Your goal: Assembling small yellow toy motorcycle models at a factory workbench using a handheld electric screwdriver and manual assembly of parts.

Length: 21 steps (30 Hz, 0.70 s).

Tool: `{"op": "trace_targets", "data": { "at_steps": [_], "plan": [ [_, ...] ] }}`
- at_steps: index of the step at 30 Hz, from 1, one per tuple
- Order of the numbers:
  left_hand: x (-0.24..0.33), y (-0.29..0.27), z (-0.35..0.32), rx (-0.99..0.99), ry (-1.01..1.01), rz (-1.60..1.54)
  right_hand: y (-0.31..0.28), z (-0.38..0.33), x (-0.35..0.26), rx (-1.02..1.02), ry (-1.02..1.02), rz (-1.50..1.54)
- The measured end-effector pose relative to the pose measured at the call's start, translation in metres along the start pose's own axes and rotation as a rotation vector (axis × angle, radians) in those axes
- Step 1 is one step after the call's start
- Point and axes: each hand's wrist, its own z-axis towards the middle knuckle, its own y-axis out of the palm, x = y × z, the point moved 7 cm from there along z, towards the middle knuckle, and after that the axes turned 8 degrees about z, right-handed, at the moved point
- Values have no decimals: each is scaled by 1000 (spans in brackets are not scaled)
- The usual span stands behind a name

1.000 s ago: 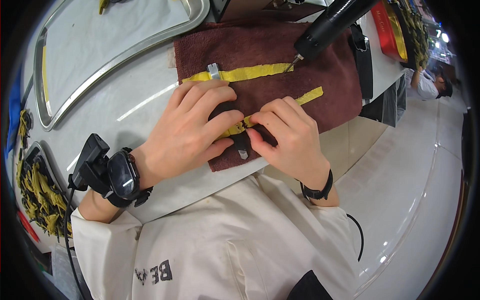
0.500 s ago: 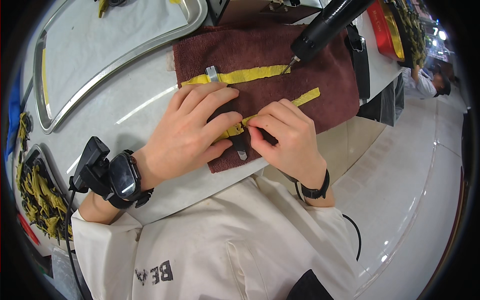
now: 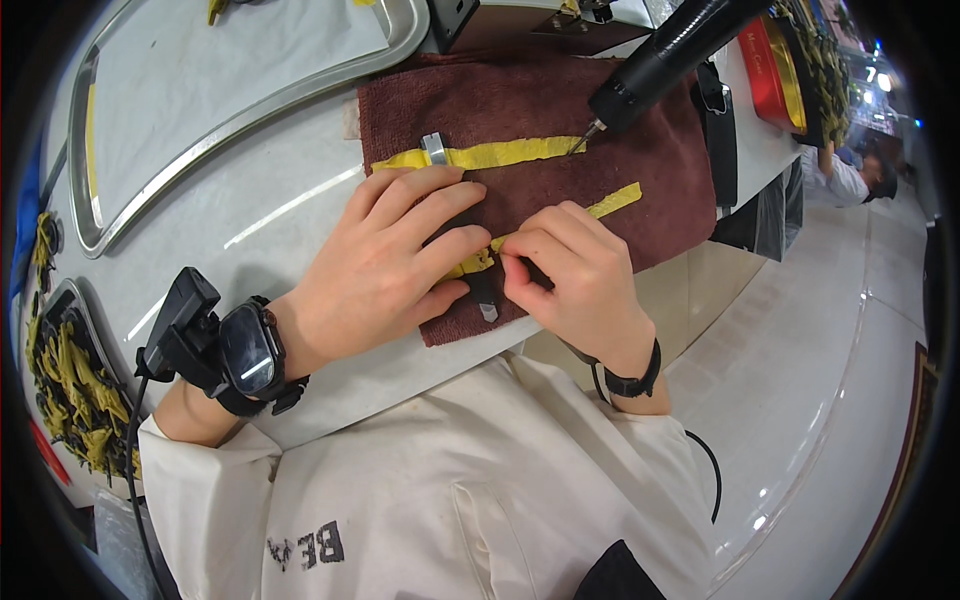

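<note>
On a maroon towel point(image 3: 640, 225), my left hand point(image 3: 390, 240) bends over a dark, narrow piece with metal ends point(image 3: 488, 310), its thumb and fingers holding the piece down. Much of the piece is hidden beneath that hand. Yellow tape point(image 3: 470, 265) with a ragged edge lies across it between the left thumb and index finger. My right hand point(image 3: 575, 265) is closed in a pinch at the edge of this tape. A yellow strip point(image 3: 615, 200) shows beyond the right knuckles. Farther up lies a longer yellow strip point(image 3: 515, 152), with the upper metal end point(image 3: 434, 149) over it.
A black pen-shaped tool point(image 3: 650, 75) reaches in from the upper right, its tip near the long strip. At the upper left is a metal tray point(image 3: 250, 115). Yellow-and-black pieces point(image 3: 80, 390) fill a tray at the left. A red tin point(image 3: 770, 75) stands at the far right.
The view has shifted slightly. Both hands keep nearly the same places on the towel, the right one still pinching at the yellow tape.
</note>
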Motion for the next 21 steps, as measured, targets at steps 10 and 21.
{"op": "trace_targets", "data": {
  "at_steps": [10, 21],
  "plan": [
    [0, 1, 0, -47, 14, 16, -82, -25, 56, 191, 435, -88],
    [21, 0, 25, -84, 51, 36, -87, -42, 111, 38, 669, -89]
  ]
}}
